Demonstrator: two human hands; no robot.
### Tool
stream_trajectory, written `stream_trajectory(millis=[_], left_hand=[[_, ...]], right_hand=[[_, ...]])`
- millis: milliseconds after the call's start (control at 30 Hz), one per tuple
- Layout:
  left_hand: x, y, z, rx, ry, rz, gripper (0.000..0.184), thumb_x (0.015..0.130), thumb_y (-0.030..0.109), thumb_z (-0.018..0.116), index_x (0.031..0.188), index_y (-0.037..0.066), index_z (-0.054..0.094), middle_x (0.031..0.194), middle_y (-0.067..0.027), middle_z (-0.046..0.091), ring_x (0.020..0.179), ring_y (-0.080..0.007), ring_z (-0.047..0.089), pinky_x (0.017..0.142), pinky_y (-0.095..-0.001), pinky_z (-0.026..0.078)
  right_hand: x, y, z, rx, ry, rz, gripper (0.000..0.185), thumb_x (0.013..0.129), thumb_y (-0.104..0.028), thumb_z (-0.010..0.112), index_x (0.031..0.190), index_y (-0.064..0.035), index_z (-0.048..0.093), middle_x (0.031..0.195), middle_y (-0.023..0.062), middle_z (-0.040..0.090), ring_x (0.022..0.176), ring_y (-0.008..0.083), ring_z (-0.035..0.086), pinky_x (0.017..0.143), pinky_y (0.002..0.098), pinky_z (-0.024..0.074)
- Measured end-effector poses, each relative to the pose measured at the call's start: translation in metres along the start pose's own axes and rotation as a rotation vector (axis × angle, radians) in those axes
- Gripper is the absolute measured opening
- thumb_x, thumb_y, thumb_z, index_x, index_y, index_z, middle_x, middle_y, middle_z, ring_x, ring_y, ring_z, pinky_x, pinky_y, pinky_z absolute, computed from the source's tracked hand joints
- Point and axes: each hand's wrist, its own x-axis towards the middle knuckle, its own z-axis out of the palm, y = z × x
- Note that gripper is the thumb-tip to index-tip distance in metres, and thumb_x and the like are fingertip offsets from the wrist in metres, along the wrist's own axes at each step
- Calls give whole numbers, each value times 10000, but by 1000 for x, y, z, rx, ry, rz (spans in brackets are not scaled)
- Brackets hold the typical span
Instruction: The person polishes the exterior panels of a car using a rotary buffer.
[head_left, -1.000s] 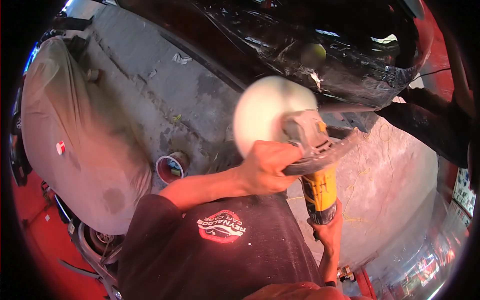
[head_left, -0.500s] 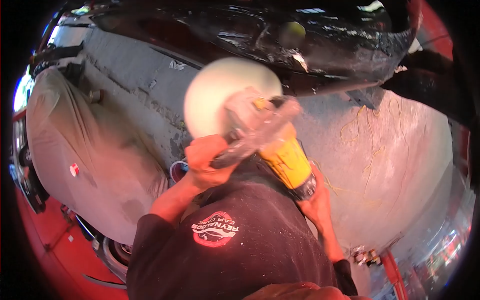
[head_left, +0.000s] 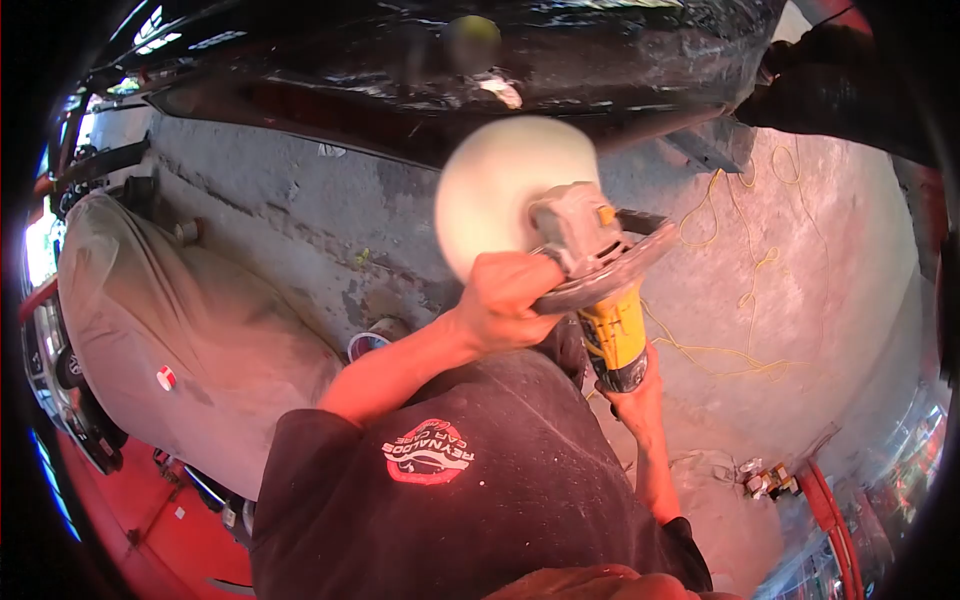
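Polisher point(head_left: 583, 235) swung right; bodywork point(head_left: 610, 70) ahead, yellow cord point(head_left: 767, 256) rightward

A power polisher point(head_left: 614, 335), its barrel yellow and black, is held aslant in mid-scene, rear end near and to the right. Its grimy grey head carries a wide, round, cream pad point(head_left: 505, 195) at the far left, the surface blurred smooth. A dark, curved handle point(head_left: 625, 268) crosses behind the head.

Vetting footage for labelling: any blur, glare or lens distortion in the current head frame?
Head view: fisheye curvature, dark corners; head view: pale round pad blurred, power tool sharper; head view: white glare on the glossy dark panel, reddish light on the left hand.
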Motion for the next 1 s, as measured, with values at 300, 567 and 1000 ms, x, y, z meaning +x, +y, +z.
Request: stream_trajectory(millis=[300,567,1000], left_hand=[[67,-18,89,-70,-193,94,244,647,100,755,748,70,535,666,-110,581,628,-336,625,533,-430,471],[-10,-23,-19,40,-226,203,216,602,35,770,763,59,629,633,-103,544,534,-311,557,493,-420,412],[-74,-56,-150,13,-466,260,219,589,17,775,765,38,646,616,-86,546,529,-290,561,489,-397,413]], right_hand=[[26,46,1,169,196,-69,966,623,-55,889,1459,-10,408,1255,163,647,1124,257,645,988,391,501],[-19,37,94,167,133,-73,950,676,-117,908,1488,-53,420,1334,188,651,1229,268,642,1038,384,490],[-70,11,259,271,151,-32,1000,646,-96,913,1502,-44,398,1367,171,617,1285,293,596,1090,406,456]])
